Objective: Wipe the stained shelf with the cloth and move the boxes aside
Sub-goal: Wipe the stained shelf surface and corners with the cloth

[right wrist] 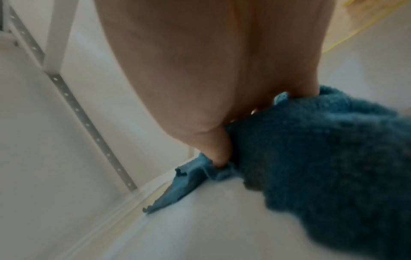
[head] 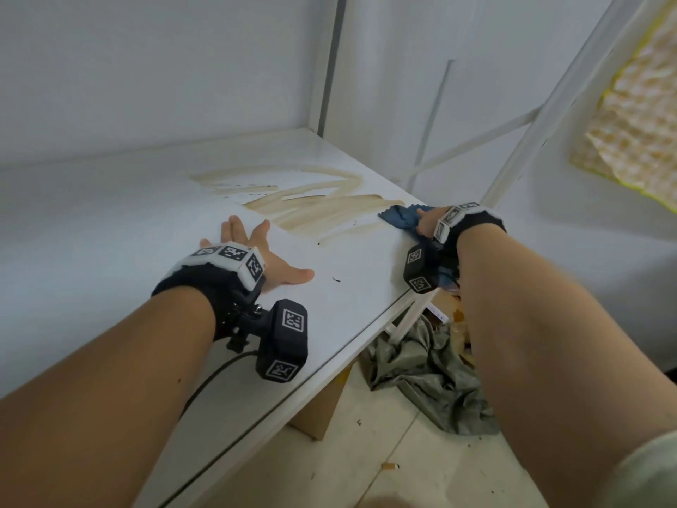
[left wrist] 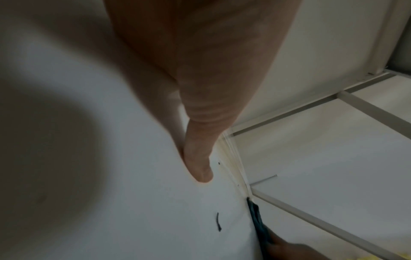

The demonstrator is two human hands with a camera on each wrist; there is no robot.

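A white shelf (head: 110,221) carries broad beige smear stains (head: 315,203) toward its right end. My left hand (head: 263,247) lies flat on the shelf with fingers spread, just left of the stains; its thumb (left wrist: 198,158) shows pressed to the board. My right hand (head: 426,221) grips a bunched blue cloth (head: 399,216) at the shelf's right edge, beside the stains. In the right wrist view the blue cloth (right wrist: 322,158) is wadded under the palm, one corner trailing on the board. No box stands on the shelf.
A white upright post (head: 326,64) rises at the back corner and slanted frame bars (head: 542,115) on the right. Under the shelf lie a cardboard box (head: 318,408) and crumpled grey fabric (head: 428,372). Small dark specks (head: 336,279) dot the board.
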